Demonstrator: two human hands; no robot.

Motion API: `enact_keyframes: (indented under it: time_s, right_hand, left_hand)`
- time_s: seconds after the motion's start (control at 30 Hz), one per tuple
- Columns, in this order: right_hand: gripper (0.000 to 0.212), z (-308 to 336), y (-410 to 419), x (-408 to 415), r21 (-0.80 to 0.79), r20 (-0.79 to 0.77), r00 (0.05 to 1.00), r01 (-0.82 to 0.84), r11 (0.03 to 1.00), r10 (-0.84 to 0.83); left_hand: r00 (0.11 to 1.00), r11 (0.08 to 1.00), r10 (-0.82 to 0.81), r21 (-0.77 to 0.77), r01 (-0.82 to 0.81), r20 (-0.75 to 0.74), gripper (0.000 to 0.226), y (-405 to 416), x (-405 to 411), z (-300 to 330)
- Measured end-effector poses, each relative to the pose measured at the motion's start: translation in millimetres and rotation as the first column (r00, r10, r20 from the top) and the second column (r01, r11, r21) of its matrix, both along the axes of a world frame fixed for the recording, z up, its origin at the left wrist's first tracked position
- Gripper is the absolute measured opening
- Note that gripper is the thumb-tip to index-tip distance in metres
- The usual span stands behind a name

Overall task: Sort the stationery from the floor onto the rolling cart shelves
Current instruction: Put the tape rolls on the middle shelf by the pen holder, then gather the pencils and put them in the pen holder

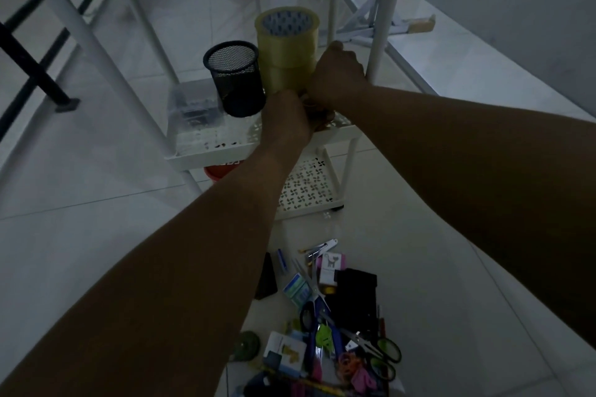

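Note:
A stack of clear packing tape rolls (288,48) stands on the white cart shelf (225,147). Beside it are a black mesh pen cup (237,79) and a clear plastic box (195,106). My left hand (285,116) and my right hand (337,74) meet at the base of the tape stack, fingers curled around something small and brownish (317,113) that I cannot identify. On the floor near me lies a pile of stationery (325,325): scissors (377,348), small boxes, a stapler, rubber bands.
The cart's lower perforated shelf (308,187) shows below, with a red object (219,171) under the upper shelf. White table legs (96,55) and black frame bars (32,58) stand to the left. A white bench (451,51) runs along the right wall.

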State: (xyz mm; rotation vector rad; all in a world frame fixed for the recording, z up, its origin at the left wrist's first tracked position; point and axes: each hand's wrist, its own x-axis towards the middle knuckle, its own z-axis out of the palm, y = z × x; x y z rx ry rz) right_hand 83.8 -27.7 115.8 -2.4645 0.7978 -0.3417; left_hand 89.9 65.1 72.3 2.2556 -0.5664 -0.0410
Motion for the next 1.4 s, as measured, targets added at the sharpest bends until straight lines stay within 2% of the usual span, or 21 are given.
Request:
enact_keyframes:
  time_s: [0.13,0.2,0.3,0.37,0.43,0.5,0.57,0.67,0.73,0.83,1.0,1.17,1.27,1.4]
  right_hand:
    - [0.071,1,10,-10,0.026,0.014,1.000,-0.004,1.000,0.003]
    - [0.073,-2,19,-20,-0.002,0.040,0.998,-0.046,0.999,0.046]
    - [0.055,-11,33,-42,-0.178,0.184,0.976,-0.082,0.981,0.115]
    - [0.044,-22,41,-58,-0.258,0.312,0.933,-0.100,0.961,0.181]
    - [0.038,-35,52,-76,-0.239,0.407,0.884,-0.141,0.961,0.231]
    - [0.039,-49,61,-93,-0.211,0.414,0.878,-0.165,0.963,0.241]
    - [0.039,-66,64,-112,-0.239,0.351,0.904,-0.164,0.957,0.243]
    - [0.039,-96,70,-145,-0.274,0.077,0.969,-0.206,0.939,0.235]
    - [0.035,-116,78,-170,-0.146,-0.080,0.963,-0.265,0.953,0.256]
    - [0.026,-151,92,-212,0.006,-0.274,0.904,-0.339,0.941,0.328]
    - [0.020,-196,122,-272,0.168,-0.519,0.766,-0.345,0.923,0.380]
    - [0.027,-220,155,-324,0.180,-0.583,0.704,-0.375,0.909,0.406]
    - [0.040,-232,161,-337,0.161,-0.607,0.688,-0.384,0.909,0.398]
    - [0.039,-247,176,-342,0.107,-0.605,0.700,-0.401,0.910,0.380]
  left_hand:
    - [0.999,0.998,0.009,0.058,-0.011,0.035,0.024,8,-1,6]
    - [0.993,1.000,0.022,0.007,-0.023,0.117,0.031,14,-8,5]
    - [0.935,0.991,0.062,-0.134,-0.016,0.349,0.047,29,-28,-5]
    - [0.900,0.981,0.075,-0.192,0.009,0.430,0.046,39,-42,-17]
    - [0.913,0.978,0.041,-0.203,0.046,0.406,0.046,47,-54,-31]
    - [0.960,0.979,0.005,-0.197,0.053,0.281,0.044,50,-66,-46]
    - [0.991,0.989,-0.058,-0.126,0.073,0.122,0.033,55,-84,-64]
    - [0.978,0.983,-0.112,0.128,0.135,-0.174,0.020,76,-117,-99]
    - [0.934,0.955,-0.130,0.211,0.208,-0.332,0.020,96,-138,-117]
    - [0.871,0.903,-0.178,0.276,0.330,-0.459,0.025,121,-164,-137]
    - [0.827,0.851,-0.239,0.301,0.431,-0.509,0.024,158,-214,-169]
    - [0.852,0.880,-0.223,0.278,0.385,-0.473,0.021,190,-262,-185]
    - [0.816,0.881,-0.189,0.272,0.387,-0.546,0.014,195,-283,-191]
    - [0.792,0.898,-0.135,0.264,0.352,-0.595,0.012,201,-308,-204]
